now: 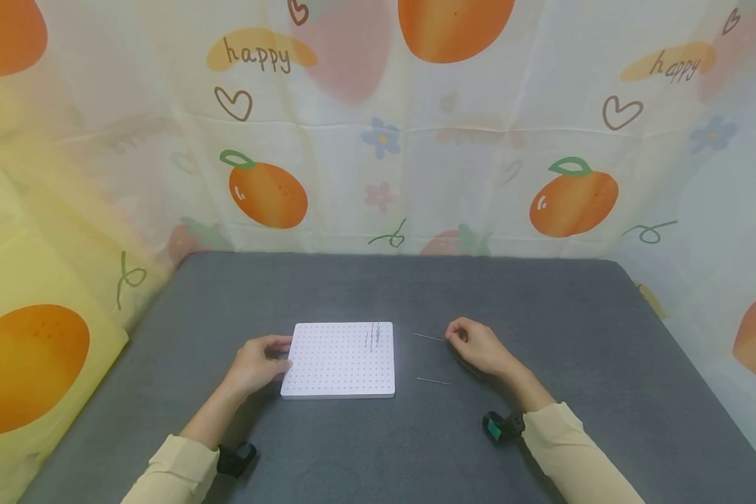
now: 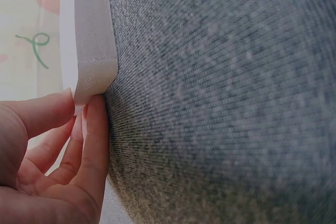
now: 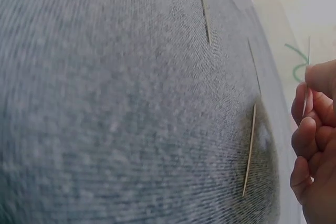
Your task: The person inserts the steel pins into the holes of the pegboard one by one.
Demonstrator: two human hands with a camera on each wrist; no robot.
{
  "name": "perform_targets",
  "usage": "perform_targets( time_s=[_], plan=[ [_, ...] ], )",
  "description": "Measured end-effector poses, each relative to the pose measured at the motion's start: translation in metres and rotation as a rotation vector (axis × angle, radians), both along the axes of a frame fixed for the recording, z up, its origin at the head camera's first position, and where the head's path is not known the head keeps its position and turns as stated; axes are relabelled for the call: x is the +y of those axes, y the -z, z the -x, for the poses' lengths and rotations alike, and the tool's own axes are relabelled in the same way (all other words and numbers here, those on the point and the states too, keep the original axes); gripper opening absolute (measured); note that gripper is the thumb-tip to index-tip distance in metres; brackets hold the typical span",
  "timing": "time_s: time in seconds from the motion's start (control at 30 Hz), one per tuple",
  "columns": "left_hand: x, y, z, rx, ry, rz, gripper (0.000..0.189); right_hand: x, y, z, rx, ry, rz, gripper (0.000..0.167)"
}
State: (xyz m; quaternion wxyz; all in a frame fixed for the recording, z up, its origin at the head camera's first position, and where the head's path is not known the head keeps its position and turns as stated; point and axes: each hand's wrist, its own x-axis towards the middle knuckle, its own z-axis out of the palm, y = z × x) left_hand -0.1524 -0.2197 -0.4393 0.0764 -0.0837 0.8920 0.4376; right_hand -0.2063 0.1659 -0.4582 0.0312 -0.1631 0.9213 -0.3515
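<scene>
A white perforated board [image 1: 334, 364] lies on the dark table, with several thin needles [image 1: 372, 337] standing upright in holes near its far right corner. My left hand [image 1: 255, 364] pinches the board's left edge. In the left wrist view, the thumb [image 2: 44, 113] lies on the board's top side and the fingers meet its edge. To the right of the board, my right hand [image 1: 479, 346] pinches a needle [image 3: 308, 51] between thumb and finger, held above the table. Loose needles [image 1: 433, 381] lie on the cloth between the board and this hand, one partly beneath it.
The grey table [image 1: 327, 448] has a ribbed cloth surface. A printed curtain [image 1: 453, 189] hangs behind its far edge and along the sides. Black wrist devices [image 1: 502, 425] sit by both sleeves. Another loose needle [image 3: 249, 150] lies close under the right hand.
</scene>
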Motion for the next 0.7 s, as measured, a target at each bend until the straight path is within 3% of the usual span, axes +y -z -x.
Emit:
perform_targets(
  time_s=[0.4, 0.7],
  plan=[
    [0.001, 0.000, 0.000, -0.002, 0.001, 0.000, 0.045, -0.002, -0.008, -0.005, -0.016, -0.030, 0.072, 0.021],
    [0.000, 0.000, 0.000, -0.004, 0.002, 0.000, 0.045, -0.011, -0.010, -0.007, 0.009, -0.019, 0.113, 0.013]
  ],
)
